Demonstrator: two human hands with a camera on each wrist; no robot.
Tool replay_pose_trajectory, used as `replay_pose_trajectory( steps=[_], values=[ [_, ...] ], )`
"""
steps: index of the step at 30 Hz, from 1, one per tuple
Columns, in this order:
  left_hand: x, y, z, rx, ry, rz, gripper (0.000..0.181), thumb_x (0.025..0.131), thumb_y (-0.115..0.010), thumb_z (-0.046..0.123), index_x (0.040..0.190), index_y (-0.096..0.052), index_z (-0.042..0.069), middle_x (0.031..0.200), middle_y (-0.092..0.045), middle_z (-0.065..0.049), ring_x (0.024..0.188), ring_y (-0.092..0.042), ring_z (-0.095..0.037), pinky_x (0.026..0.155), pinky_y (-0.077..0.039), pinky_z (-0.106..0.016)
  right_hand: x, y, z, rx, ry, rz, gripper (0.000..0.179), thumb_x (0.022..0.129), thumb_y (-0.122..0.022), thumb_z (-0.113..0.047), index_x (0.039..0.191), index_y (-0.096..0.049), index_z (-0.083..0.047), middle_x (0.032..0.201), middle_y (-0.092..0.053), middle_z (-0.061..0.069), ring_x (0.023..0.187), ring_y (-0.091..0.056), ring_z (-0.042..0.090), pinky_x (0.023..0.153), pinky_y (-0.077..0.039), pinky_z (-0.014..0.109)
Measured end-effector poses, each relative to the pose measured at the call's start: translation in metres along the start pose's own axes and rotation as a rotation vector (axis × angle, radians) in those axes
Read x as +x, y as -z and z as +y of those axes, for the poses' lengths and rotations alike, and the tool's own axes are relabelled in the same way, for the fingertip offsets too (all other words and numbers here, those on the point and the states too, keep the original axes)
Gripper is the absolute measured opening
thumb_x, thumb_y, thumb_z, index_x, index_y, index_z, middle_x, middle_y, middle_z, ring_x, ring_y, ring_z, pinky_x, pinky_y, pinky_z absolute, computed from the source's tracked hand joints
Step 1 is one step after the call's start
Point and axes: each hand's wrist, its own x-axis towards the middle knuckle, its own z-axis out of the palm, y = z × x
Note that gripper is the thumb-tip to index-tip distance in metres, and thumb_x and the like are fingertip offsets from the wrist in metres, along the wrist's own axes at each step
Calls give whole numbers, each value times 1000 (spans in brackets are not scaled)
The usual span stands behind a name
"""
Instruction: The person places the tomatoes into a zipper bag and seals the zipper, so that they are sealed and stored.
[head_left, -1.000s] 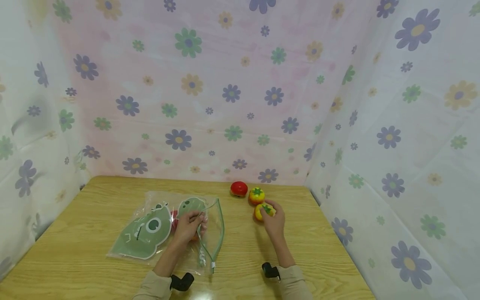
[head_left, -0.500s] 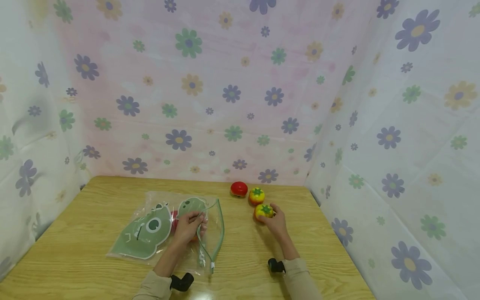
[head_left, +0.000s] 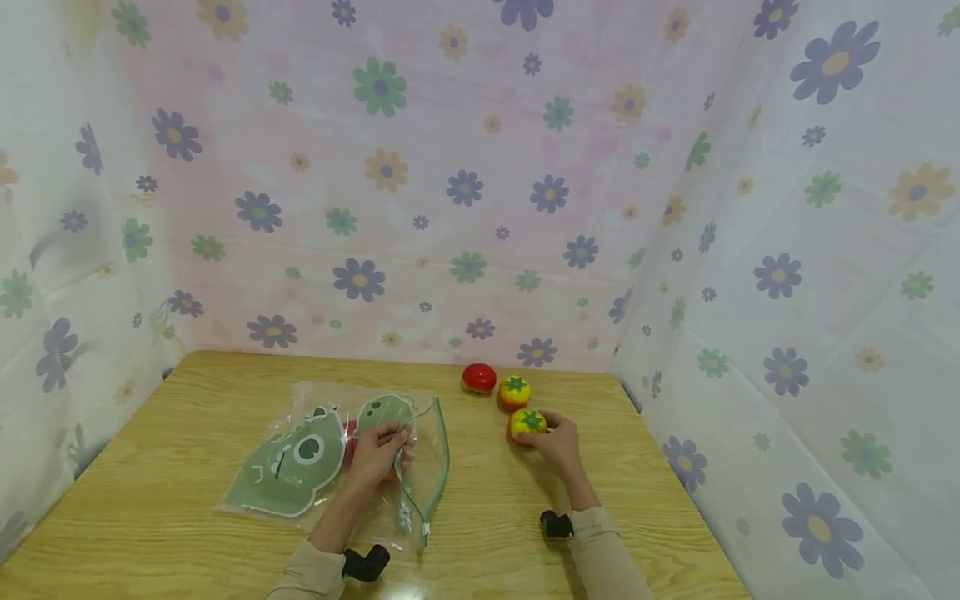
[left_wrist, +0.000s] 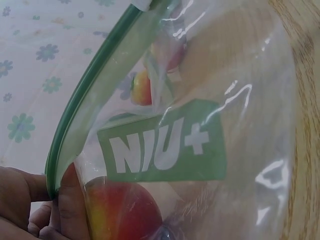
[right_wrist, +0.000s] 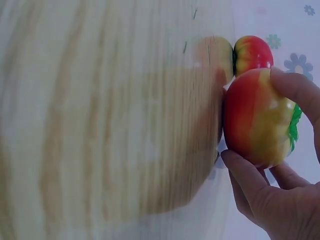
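Observation:
My left hand (head_left: 377,454) pinches the green-trimmed mouth of a clear zip bag (head_left: 300,467), which lies on the table printed with green cartoon shapes. In the left wrist view a red-and-yellow round fruit (left_wrist: 125,212) shows through the bag's plastic beside my fingers (left_wrist: 72,205). My right hand (head_left: 558,443) holds a yellow-and-red toy fruit with a green star-shaped leafy top (head_left: 528,423), thumb on one side and fingers on the other. In the right wrist view this toy fruit (right_wrist: 257,120) is close by the tabletop.
Just behind the held one sits a second yellow-and-red toy fruit (head_left: 514,392). A glossy red round fruit (head_left: 479,377) is to its left, near the back edge of the wooden table (head_left: 487,533). Flower-printed cloth walls (head_left: 465,150) enclose the back and sides.
My right hand and forearm have shifted to the right, the fingers now around the fruit's right side. The fruit itself has stayed in about the same spot. The left hand has not moved.

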Motion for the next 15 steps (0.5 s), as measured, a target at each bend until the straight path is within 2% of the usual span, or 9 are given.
replay_pose_trajectory(
  steps=[7,15],
  values=[
    [1,-1,-2,3,2,0,24,103,-57,3,121,-63,-12,89,-71,-12,64,-62,-11,52,-54,-21,1,2,2,10,-16,14,64,72,-92,-13,126,-65,7,124,-67,25,113,-63,35,102,-52,49],
    [0,1,0,-5,-6,1,24,103,-57,4,120,-62,-13,86,-70,-10,64,-62,-11,52,-55,-21,0,1,1,28,-30,32,66,72,-92,-11,128,-63,10,128,-64,29,118,-61,41,107,-49,53]
  ],
)
